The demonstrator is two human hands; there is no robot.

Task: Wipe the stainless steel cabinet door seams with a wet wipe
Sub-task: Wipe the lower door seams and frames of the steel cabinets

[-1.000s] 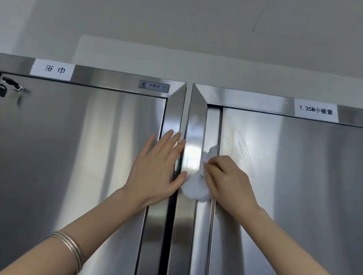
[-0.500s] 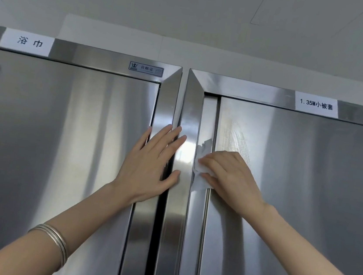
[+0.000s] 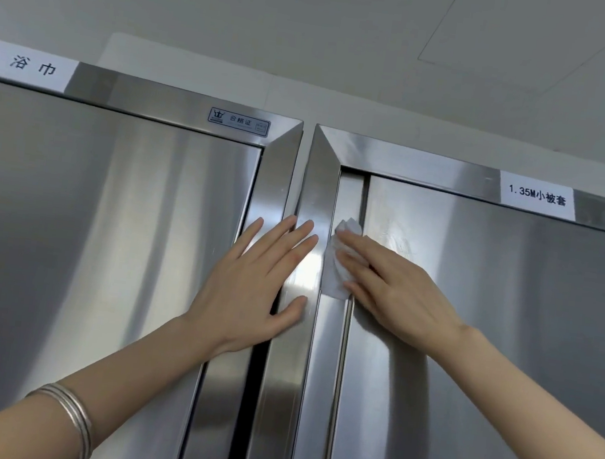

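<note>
Mid-wipe: pressing the wet wipe [image 3: 337, 271] onto the right door's seam [image 3: 339, 386], high up, with the right hand's [image 3: 396, 294] straight fingers [image 3: 363, 250]. Bracing on the frame [image 3: 284, 398] with the left hand [image 3: 256, 281], spread, grasping nothing. Next, likely: dragging along the seam with steady pressure.

The crumpled white wet wipe [image 3: 330, 284] lay mostly under the flat fingers of the right hand [image 3: 396, 290]; only a tuft above them and an edge below showed. Wipe and hand together covered that stretch of the seam beside the right brushed-steel cabinet door [image 3: 507, 350]. The left hand [image 3: 252, 288] hid part of the dark gap between the two cabinets. Both doors, the left brushed-steel cabinet door [image 3: 63, 238] included, ran off the picture's sides and bottom, as did both forearms. The small print on the blue-and-silver sticker [image 3: 239, 121] was too fine to read.
</note>
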